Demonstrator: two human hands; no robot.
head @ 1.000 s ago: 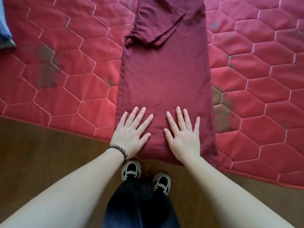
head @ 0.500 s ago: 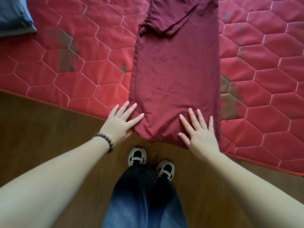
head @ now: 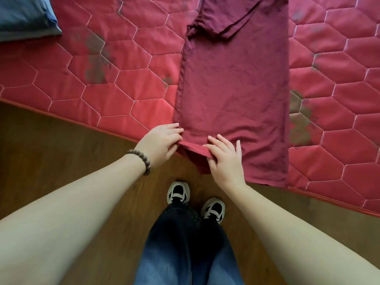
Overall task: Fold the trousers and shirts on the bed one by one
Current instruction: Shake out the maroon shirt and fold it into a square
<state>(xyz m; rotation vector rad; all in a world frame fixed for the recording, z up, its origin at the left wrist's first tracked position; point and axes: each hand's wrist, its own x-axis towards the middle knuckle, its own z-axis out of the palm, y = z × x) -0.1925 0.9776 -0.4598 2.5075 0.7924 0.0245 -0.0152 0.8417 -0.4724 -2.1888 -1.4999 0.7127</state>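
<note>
A maroon shirt (head: 236, 79) lies on the red quilted bed (head: 115, 87), folded into a long strip with a sleeve turned in at the far end. Its near hem hangs slightly over the bed's edge. My left hand (head: 162, 142) grips the hem's near left corner, fingers curled over the cloth. My right hand (head: 225, 159) pinches the hem a little to the right, fingers on top and thumb beneath the lifted edge. The hem between the two hands is raised off the bed.
A blue-grey cloth or pillow (head: 22, 17) lies at the bed's far left corner. Wooden floor (head: 61, 153) runs along the near side of the bed. My shoes (head: 178, 192) stand close to the bed's edge.
Both hands lay flat on the shirt's lower part earlier. They slid toward its near left corner and now hold the hem, which has lifted.
</note>
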